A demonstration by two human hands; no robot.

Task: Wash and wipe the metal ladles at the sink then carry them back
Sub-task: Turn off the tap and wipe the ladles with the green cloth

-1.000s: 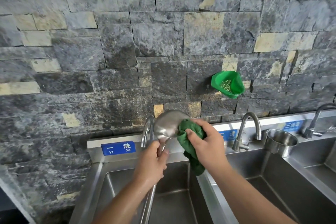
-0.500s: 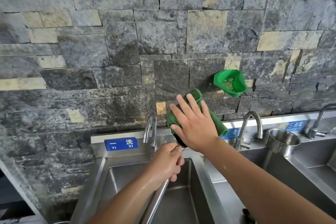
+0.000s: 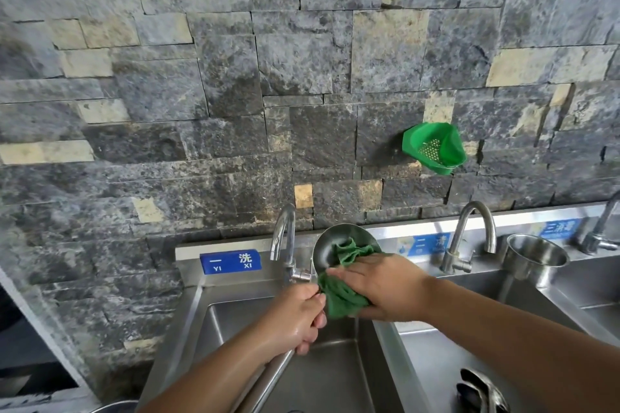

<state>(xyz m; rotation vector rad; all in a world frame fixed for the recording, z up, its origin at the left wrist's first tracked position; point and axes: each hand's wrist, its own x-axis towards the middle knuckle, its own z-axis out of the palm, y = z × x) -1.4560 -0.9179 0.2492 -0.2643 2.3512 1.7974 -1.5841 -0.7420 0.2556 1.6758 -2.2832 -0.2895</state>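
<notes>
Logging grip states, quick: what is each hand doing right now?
Left hand: grips the ladle by its handle.
Right hand: holds the green cloth against the ladle bowl.

Two bare forearms enter from the bottom of the frame, one from the lower left and one from the lower right, with no sleeves showing anywhere along them. The left hand (image 3: 298, 315) and its forearm glisten with water, a wet sheen running along the skin. The right hand (image 3: 385, 285) looks drier. No rings, watch, bracelet or gloves show on the wrists or on the fingers (image 3: 339, 273).
</notes>
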